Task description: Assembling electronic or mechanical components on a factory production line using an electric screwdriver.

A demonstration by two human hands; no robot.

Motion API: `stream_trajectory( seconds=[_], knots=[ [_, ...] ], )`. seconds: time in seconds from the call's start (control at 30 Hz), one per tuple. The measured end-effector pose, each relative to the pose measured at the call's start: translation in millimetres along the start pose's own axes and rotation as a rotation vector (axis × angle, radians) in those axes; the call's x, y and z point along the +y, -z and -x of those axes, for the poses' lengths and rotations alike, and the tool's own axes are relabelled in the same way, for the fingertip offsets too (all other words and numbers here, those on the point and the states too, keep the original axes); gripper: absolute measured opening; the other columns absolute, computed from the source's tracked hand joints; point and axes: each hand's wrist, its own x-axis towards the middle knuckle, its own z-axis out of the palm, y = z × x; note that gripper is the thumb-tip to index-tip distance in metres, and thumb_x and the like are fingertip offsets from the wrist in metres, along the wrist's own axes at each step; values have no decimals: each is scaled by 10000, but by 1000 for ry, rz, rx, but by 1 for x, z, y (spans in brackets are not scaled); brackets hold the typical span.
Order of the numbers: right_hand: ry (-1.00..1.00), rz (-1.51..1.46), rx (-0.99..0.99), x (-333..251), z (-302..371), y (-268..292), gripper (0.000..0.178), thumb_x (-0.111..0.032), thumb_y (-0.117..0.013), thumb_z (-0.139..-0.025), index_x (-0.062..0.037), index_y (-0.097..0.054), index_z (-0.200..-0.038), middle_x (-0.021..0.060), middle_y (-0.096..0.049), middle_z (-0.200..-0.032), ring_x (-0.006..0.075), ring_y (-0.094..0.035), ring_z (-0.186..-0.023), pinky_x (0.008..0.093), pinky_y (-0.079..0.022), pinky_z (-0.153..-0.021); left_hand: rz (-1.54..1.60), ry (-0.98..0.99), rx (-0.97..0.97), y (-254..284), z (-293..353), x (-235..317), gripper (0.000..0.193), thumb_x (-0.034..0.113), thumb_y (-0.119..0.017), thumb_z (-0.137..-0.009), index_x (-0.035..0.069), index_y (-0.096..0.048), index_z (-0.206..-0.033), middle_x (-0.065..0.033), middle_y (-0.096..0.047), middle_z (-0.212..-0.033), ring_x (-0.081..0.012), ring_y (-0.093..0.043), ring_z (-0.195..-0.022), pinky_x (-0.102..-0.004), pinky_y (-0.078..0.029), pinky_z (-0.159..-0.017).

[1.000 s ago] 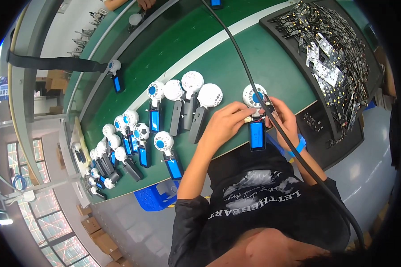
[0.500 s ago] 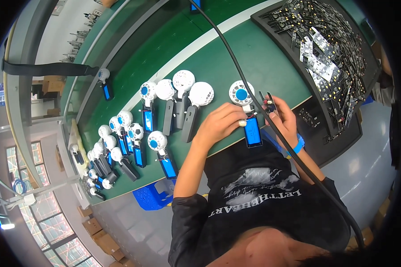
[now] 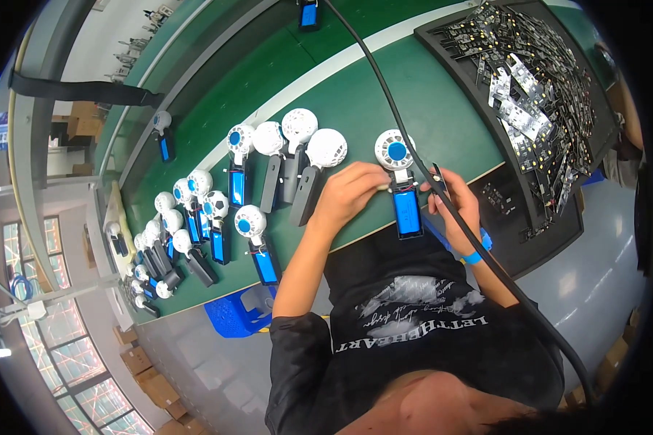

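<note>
In front of me lies a handheld fan (image 3: 408, 206) with a round white slotted head, a blue centre disc and an open dark handle showing a blue battery cell. My left hand (image 3: 352, 192) reaches to the left side of its neck, thumb and fingers pinched together; what they grip there is too small to make out. To the right of the handle, my right hand (image 3: 457, 210) is closed around a slim dark strip (image 3: 437, 174), seemingly a small circuit board, mostly hidden by the fingers and a black cable (image 3: 421, 171). Thin wires show at the fan's neck.
Several more white-headed fans (image 3: 251, 223) stand or lie to the left on the green bench (image 3: 442, 101). A black tray (image 3: 479, 119) heaped with circuit boards (image 3: 551, 80) is at the right. A blue plastic stool (image 3: 228, 317) stands below the bench edge.
The right hand has drawn the dark strip down slightly, so less of it shows. The left fingers have moved up from the battery's edge to the fan's neck. The view has shifted a little.
</note>
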Motion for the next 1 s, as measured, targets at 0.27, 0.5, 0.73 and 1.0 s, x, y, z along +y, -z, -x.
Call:
stream_trajectory(
  seconds=[0.27, 0.5, 0.73, 1.0],
  knots=[
    [-14, -39, -23, -3, 0, 0, 460, 45, -494, -972, 42, -474, -1431, 121, -653, -1189, 87, -552, -847, 250, -488, -761, -34, -77, -89, 6, -10, 17, 327, -95, -756, -694, 35, -713, -991, -92, -696, -1103, -263, -699, -954, -356, -581, -749],
    [-40, -11, -65, -5, 3, -4, 467, 46, -502, -972, 35, -470, -1438, 120, -648, -1198, 76, -540, -847, 239, -479, -761, 11, -15, 4, 2, -1, 4, 327, -71, -761, -733, 29, -717, -1041, -87, -733, -1004, -256, -711, -873, -342, -579, -725],
    [57, 163, 39, 9, -2, -11, 476, 13, -479, -986, 44, -484, -1461, 148, -623, -1247, 179, -616, -987, 308, -500, -874, 206, 212, 228, -29, -1, 19, 253, -43, -744, -807, 11, -720, -1054, -103, -751, -906, -243, -718, -804, -326, -574, -713],
    [288, 537, 10, -14, -11, -32, 474, -70, -447, -999, 54, -502, -1454, 156, -579, -1207, 211, -565, -959, 317, -459, -886, 377, 400, 353, -47, 0, 29, 152, -1, -745, -821, 2, -710, -968, -94, -742, -888, -248, -699, -801, -349, -535, -696]
  ],
)
